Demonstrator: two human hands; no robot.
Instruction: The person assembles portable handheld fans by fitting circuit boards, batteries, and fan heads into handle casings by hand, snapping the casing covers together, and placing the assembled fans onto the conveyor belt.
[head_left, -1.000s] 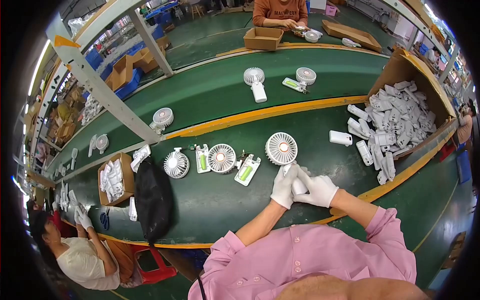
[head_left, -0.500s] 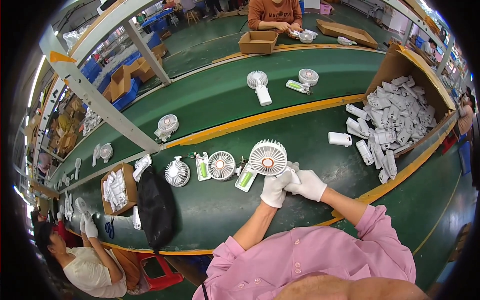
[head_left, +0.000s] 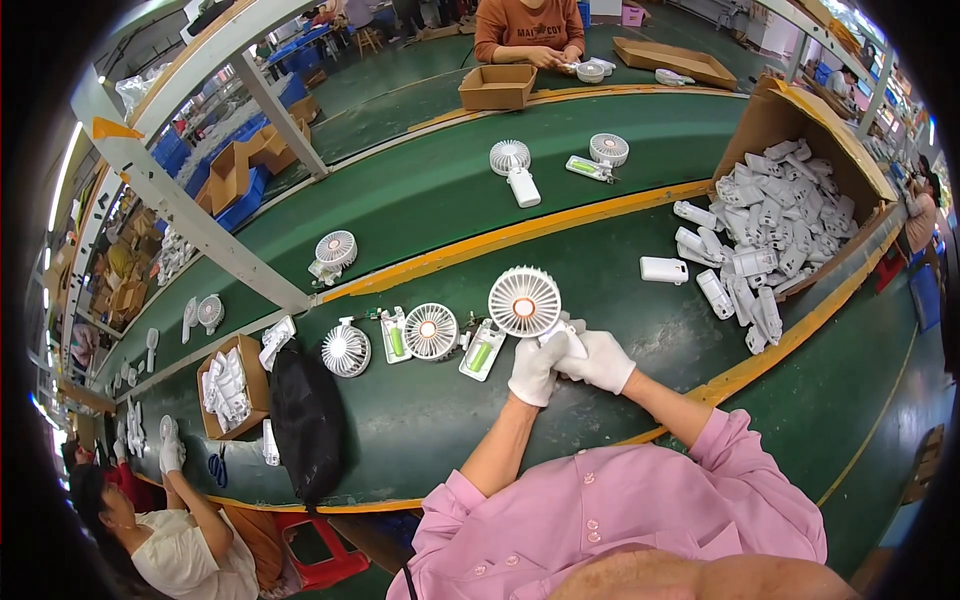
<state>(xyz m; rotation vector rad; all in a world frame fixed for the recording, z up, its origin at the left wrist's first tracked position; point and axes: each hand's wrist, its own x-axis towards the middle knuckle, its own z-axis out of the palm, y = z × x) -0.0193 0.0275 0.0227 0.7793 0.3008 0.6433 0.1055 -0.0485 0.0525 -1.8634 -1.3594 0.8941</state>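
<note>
Both of my hands wear white gloves and close round the handle of one white handheld fan (head_left: 525,302), whose round grille has an orange-ringed centre. My left hand (head_left: 537,370) grips the handle from the left, and my right hand (head_left: 597,361) wraps it from the right, hiding most of it. Just left of my hands lies an open fan handle with a green battery (head_left: 483,352). Beside it sit a fan head (head_left: 432,332), another open handle with a green battery (head_left: 395,335) and a fan head lying face up (head_left: 346,350).
At right, a tipped cardboard box (head_left: 815,130) spills white handle shells; one shell (head_left: 664,270) lies apart. A black bag (head_left: 306,425), a small box of white parts (head_left: 257,385) and blue scissors (head_left: 217,466) are at left. Fans rest on the green conveyor (head_left: 420,205) beyond. Co-workers sit left and opposite.
The view has shifted slightly, so the bench appears moved a little left. My hands keep hold of the fan, its handle now showing more between them. The co-worker at left has shifted their hands.
</note>
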